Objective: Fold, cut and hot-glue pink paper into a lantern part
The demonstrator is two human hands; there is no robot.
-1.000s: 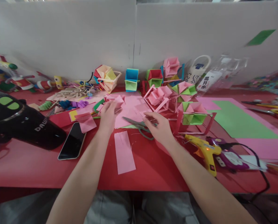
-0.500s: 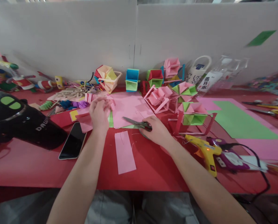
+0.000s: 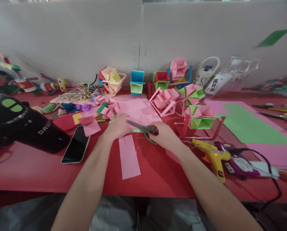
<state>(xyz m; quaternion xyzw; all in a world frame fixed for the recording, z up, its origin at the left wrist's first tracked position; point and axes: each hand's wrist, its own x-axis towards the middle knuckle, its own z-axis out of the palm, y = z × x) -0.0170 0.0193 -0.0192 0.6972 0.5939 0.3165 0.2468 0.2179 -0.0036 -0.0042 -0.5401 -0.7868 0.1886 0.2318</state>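
My right hand (image 3: 165, 133) grips a pair of dark scissors (image 3: 147, 128) by the handles, blades pointing left over pink paper. My left hand (image 3: 119, 126) lies low beside the blade tips, fingers stretched out towards them; whether it touches the blades or the paper beneath I cannot tell. Under both hands is a stack of pink sheets (image 3: 131, 106), with a bit of green at its lower edge. A pink paper strip (image 3: 129, 157) lies just in front. Small folded pink pieces (image 3: 110, 109) sit beyond my left hand.
Folded paper wheels on stands (image 3: 201, 117) crowd the right and back. A yellow glue gun (image 3: 213, 155) rests near a purple power strip (image 3: 242, 163) with cords. To the left are a phone (image 3: 76, 146) and a black tumbler (image 3: 30, 125). A white partition (image 3: 73, 38) stands behind.
My left hand has come away from the folded pink pieces, moving right and nearer to the scissors. My right hand keeps the scissors, now lifted slightly with the handles more open.
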